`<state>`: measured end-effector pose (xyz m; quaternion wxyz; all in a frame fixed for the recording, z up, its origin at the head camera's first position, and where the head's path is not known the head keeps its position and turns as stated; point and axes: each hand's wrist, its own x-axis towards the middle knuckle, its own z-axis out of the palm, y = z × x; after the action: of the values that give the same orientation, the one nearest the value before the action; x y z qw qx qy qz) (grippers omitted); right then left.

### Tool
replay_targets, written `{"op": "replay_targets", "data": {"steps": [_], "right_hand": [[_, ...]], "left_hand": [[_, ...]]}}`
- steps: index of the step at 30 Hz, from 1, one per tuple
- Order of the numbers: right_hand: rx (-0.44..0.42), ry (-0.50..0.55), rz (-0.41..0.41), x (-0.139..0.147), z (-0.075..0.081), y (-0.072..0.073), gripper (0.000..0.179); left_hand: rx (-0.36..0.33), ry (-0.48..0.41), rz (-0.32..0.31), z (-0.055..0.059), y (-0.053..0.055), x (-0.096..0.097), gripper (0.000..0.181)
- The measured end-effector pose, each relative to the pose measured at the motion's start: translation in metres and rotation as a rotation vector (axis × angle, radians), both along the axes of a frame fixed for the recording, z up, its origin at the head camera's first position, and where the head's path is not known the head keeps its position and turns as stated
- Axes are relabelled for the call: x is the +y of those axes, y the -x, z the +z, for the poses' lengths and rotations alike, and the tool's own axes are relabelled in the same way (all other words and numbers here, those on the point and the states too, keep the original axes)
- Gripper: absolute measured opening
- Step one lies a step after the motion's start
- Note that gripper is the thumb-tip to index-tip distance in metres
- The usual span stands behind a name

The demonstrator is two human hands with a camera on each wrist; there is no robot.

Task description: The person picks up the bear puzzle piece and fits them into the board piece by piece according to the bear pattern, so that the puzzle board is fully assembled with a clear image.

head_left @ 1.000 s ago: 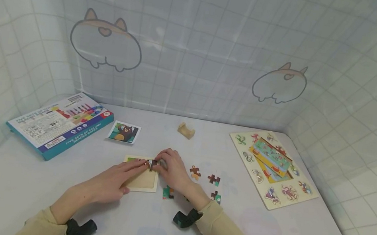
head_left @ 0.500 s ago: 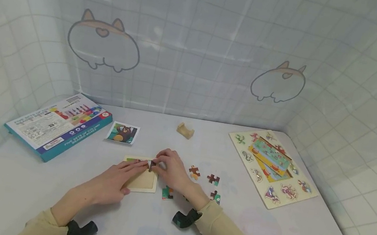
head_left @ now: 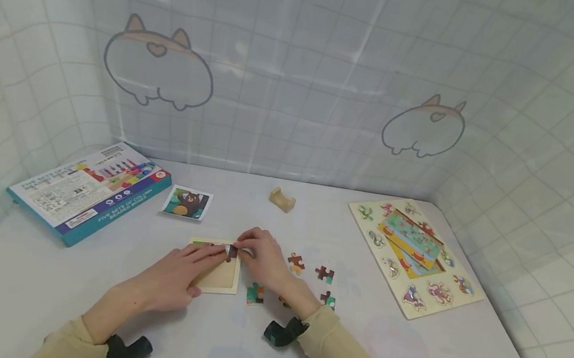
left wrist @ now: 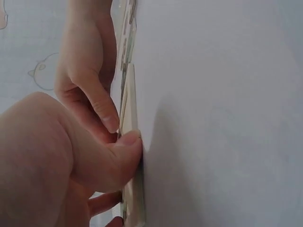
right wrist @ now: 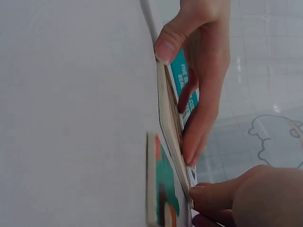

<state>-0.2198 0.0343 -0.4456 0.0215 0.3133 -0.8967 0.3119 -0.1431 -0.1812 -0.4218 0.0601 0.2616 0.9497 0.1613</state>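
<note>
A square wooden puzzle tray (head_left: pixel 217 280) lies on the table between both hands. The left hand (head_left: pixel 168 278) lays fairly straight fingers across the tray's far part, over pieces there. Its thumb (left wrist: pixel 128 146) bears on the tray's near edge in the left wrist view. At the far right corner the right hand (head_left: pixel 265 263) pinches a dark brown and white jigsaw piece (head_left: pixel 230 253), partly covered by fingers. Loose bear jigsaw pieces lie right of the tray, among them an orange-brown piece (head_left: pixel 296 262), a dark brown piece (head_left: pixel 325 274) and a green piece (head_left: pixel 255 294).
A bear picture card (head_left: pixel 187 203) lies behind the tray, beside a blue and white box (head_left: pixel 92 191) at the left. A small notched wooden block (head_left: pixel 282 200) sits at the back. On the right is a wooden animal board (head_left: pixel 398 292) with colourful cards (head_left: pixel 413 239) on top.
The left fingers have edged slightly right over the tray. The right fingertips have shifted a little at the corner piece, which sits nearly in the same spot.
</note>
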Motion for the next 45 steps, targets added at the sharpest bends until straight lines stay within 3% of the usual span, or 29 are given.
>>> {"op": "replay_targets", "data": {"steps": [3,8,12,19,24,32,45], "right_hand": [[-0.052,0.007,0.024,0.005,0.003,0.001,0.021],[-0.159,0.044,0.069,0.021,0.011,0.000,0.030],[-0.198,0.083,0.051,0.037,0.017,-0.002,0.028],[-0.171,0.083,0.040,0.062,0.020,-0.002,0.024],[-0.141,0.079,0.043,0.072,0.015,0.000,0.021],[-0.110,0.019,0.104,0.076,0.010,0.005,0.022],[-0.081,-0.007,0.120,0.075,0.009,0.002,0.018]], "left_hand": [[-0.015,-0.006,-0.003,0.000,0.000,0.001,0.072],[-0.099,-0.036,0.021,-0.001,0.003,0.001,0.075],[-0.136,-0.043,0.033,-0.002,0.005,0.000,0.075],[-0.152,-0.019,0.013,-0.001,0.006,0.000,0.076],[-0.120,-0.001,-0.027,0.000,0.006,0.002,0.076],[-0.116,-0.010,-0.029,0.001,0.005,0.003,0.077],[-0.073,-0.008,-0.066,-0.004,0.002,0.003,0.074]]}}
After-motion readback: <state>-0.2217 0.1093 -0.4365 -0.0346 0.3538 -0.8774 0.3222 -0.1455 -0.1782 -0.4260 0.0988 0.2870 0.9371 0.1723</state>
